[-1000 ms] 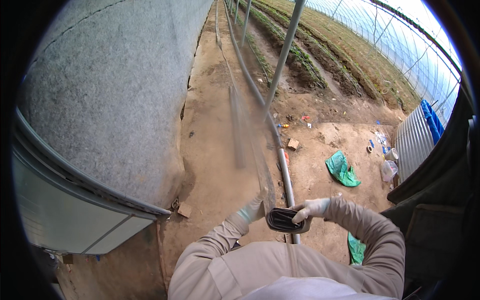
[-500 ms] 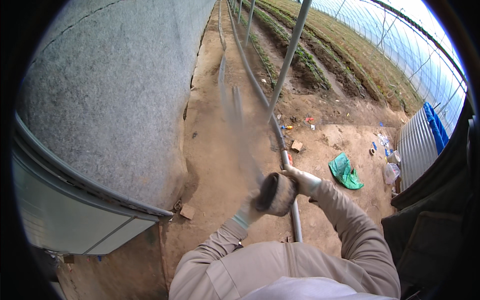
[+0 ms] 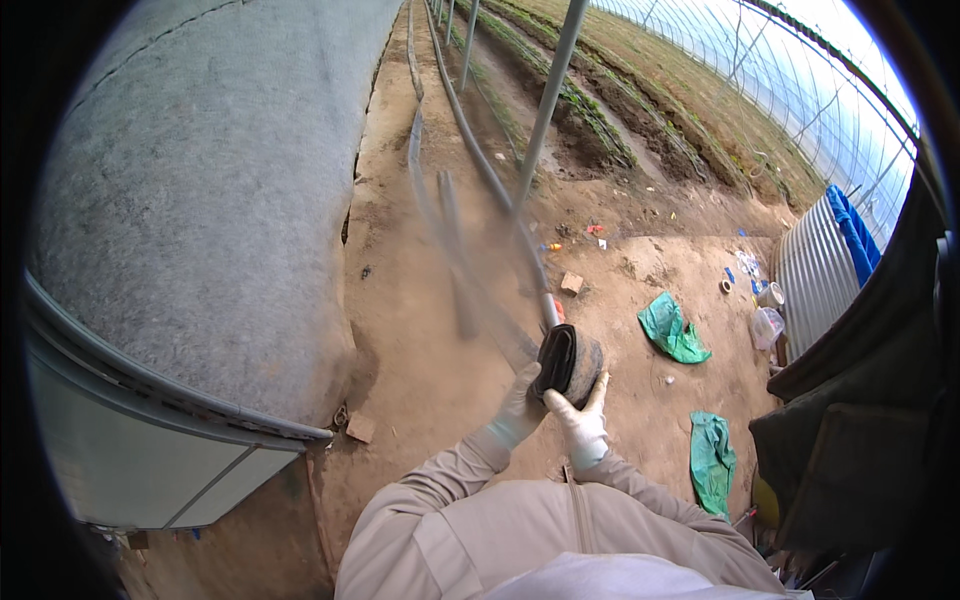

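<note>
Both hands wear pale gloves and hold a coiled flat hose (image 3: 578,367), dark inside and dusty brown on its outer side. My left hand (image 3: 518,408) is closed at the left edge of the roll, where the strip feeds in. From below, my right hand (image 3: 580,425) grips the roll, thumb in front and fingers along its right side. A grey loose length of hose (image 3: 470,270) runs away from the roll over the ground, blurred. Beside it a second grey strip (image 3: 458,270) lies across it, also blurred. The left fingertips are partly hidden by the roll.
A grey pipe (image 3: 490,180) runs along the dirt path beside a slanted metal post (image 3: 550,100). A grey covered wall (image 3: 210,200) rises on the left. Green plastic bags (image 3: 675,328), a brick piece (image 3: 571,283) and a corrugated metal tank (image 3: 822,285) stand or lie rightward.
My right hand has moved from the far right side of the roll to beneath it. The roll has turned, showing its layered dark side. The view has shifted rightward.
</note>
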Demonstrator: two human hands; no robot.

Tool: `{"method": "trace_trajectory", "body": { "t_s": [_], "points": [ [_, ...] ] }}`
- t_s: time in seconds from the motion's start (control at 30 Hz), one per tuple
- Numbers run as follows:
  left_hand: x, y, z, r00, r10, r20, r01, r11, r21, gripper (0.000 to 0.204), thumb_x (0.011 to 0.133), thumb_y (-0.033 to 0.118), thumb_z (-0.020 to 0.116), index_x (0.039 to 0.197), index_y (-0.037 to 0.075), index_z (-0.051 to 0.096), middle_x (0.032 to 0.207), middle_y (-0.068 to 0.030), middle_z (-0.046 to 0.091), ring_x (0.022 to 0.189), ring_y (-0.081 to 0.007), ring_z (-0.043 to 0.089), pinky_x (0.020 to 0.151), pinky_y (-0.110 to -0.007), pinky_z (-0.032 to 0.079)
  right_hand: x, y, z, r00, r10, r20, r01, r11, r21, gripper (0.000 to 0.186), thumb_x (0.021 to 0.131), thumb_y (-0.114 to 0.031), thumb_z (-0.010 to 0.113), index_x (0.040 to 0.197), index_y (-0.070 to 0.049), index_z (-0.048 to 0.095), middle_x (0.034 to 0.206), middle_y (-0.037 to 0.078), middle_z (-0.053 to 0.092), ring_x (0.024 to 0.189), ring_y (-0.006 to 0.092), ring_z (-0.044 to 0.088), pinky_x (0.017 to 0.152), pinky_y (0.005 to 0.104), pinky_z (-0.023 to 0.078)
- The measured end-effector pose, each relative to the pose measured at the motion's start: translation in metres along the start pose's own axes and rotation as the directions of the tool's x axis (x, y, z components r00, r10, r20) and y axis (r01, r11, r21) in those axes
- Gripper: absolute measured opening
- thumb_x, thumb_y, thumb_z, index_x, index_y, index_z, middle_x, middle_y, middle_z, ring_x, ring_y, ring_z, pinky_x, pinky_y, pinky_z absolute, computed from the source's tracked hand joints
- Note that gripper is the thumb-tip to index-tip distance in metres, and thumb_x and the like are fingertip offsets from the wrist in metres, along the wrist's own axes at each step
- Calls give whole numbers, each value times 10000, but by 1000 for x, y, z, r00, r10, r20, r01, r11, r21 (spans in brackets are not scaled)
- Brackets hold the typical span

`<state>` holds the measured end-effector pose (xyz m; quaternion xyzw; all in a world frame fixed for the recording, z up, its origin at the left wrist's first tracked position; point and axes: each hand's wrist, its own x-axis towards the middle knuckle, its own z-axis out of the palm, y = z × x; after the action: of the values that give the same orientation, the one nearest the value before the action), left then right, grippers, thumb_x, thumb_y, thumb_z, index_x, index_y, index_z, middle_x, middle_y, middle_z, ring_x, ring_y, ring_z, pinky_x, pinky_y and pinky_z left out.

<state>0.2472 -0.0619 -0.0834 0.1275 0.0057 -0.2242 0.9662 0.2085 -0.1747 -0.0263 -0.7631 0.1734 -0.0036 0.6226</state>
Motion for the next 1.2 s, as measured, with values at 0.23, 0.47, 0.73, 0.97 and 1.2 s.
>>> {"method": "trace_trajectory", "body": {
  "t_s": [0.23, 0.47, 0.73, 0.97, 1.2],
  "points": [
    [5, -32, -1, 1000, 0, 9, -1, 998, 64, 577, 937, 419, 611, 1358, 45, 487, 1275, -75, 604, 1166, -196, 576, 1045, -370, 438, 16, 11, -25, 999, 47, -11, -47, 997, -66, 1152, 736, -282, 827, 1542, 10, 58, 1444, 235, 414, 1302, 290, 467, 1064, 372, 405],
    [-23, -70, 3, 991, -131, 8, 127, 974, 190, 604, 937, 402, 607, 1404, 53, 451, 1303, -81, 592, 1192, -197, 569, 1043, -364, 440, -18, 51, -72, 986, 44, 159, -83, 966, 244, 1062, 779, -255, 801, 1530, 42, 110, 1460, 228, 404, 1291, 281, 485, 1043, 344, 429],
    [-47, -147, 10, 811, -572, 118, 572, 819, 38, 531, 938, 289, 630, 1383, 36, 490, 1349, -112, 571, 1230, -247, 546, 1081, -421, 412, -83, 71, -177, 978, 122, 168, -152, 972, 180, 1025, 795, -110, 772, 1537, 34, 81, 1438, 169, 442, 1259, 216, 501, 1033, 332, 427],
    [-3, -148, -48, 868, -479, -133, 459, 875, -155, 460, 883, 379, 695, 1200, 60, 600, 1145, -112, 670, 1073, -265, 627, 977, -472, 483, -110, 47, -236, 836, 402, 374, -389, 914, -114, 1086, 739, -242, 822, 1531, 41, 134, 1445, 231, 438, 1331, 276, 450, 1104, 352, 356],
    [7, -83, -59, 927, -375, 0, 375, 927, -4, 576, 830, 492, 731, 1221, 100, 571, 1103, -78, 650, 1093, -248, 606, 997, -431, 464, -12, -34, -186, 581, 555, 595, -14, 738, -675, 1063, 747, -431, 798, 1513, 41, 232, 1409, 222, 489, 1335, 248, 451, 1100, 312, 344]
  ]
}}
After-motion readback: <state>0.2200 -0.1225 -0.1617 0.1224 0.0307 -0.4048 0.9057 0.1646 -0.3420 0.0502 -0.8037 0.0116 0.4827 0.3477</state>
